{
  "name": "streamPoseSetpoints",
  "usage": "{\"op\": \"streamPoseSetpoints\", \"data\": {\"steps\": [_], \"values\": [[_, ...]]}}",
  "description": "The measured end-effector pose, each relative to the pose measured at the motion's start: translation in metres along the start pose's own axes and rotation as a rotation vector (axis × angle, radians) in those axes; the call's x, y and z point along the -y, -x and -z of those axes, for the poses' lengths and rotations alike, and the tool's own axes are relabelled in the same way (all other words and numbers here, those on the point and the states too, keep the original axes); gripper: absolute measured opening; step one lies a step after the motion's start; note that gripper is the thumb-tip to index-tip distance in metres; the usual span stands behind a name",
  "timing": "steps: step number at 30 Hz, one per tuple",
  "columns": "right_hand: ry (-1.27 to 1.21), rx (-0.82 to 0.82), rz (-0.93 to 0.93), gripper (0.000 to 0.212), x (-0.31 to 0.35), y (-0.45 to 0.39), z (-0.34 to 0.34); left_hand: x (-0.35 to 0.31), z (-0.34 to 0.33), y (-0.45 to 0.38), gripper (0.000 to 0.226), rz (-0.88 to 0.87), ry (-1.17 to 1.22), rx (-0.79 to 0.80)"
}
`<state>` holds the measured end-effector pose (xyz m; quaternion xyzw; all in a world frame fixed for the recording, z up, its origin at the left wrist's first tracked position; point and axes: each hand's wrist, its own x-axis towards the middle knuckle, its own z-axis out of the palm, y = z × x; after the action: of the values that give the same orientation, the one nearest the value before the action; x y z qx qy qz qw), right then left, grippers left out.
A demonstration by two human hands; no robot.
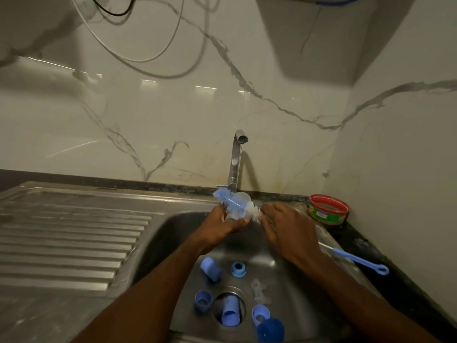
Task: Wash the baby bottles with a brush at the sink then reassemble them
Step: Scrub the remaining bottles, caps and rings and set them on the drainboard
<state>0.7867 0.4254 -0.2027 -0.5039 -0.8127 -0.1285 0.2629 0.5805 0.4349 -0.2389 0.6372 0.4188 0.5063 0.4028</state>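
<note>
Over the sink basin [178,233], my left hand [222,225] grips a clear baby bottle [243,197]. A bottle brush [235,203] with blue and white bristles lies across the bottle; whether it is inside is unclear. My right hand [284,229] holds the brush's right end. On the basin floor lie a light blue cap [210,268], blue collar rings [238,269] [202,300] [261,314], another light blue cap [230,316] in the drain, a dark blue cap [270,330] and clear teats [258,292].
The tap [236,164] stands behind the hands; no water stream is plainly visible. A thin blue-handled brush [356,261] lies on the dark counter at right. A red and green tin [329,209] sits in the back right corner. A ribbed steel drainboard [69,233] stretches left.
</note>
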Motion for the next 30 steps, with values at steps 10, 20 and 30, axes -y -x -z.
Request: {"op": "streamPoseSetpoints", "data": {"steps": [10, 20, 30], "values": [[-0.053, 0.038, 0.049, 0.031, 0.0, 0.001, 0.001, 0.004, -0.001, -0.001, 0.035, 0.013, -0.064, -0.049], [-0.035, -0.013, -0.057, 0.032, -0.003, 0.001, 0.002, 0.0, -0.006, 0.001, 0.056, 0.023, 0.173, -0.017], [-0.07, -0.014, -0.101, 0.028, -0.001, 0.001, 0.006, -0.002, -0.009, -0.002, 0.052, 0.029, 0.258, -0.099]]}}
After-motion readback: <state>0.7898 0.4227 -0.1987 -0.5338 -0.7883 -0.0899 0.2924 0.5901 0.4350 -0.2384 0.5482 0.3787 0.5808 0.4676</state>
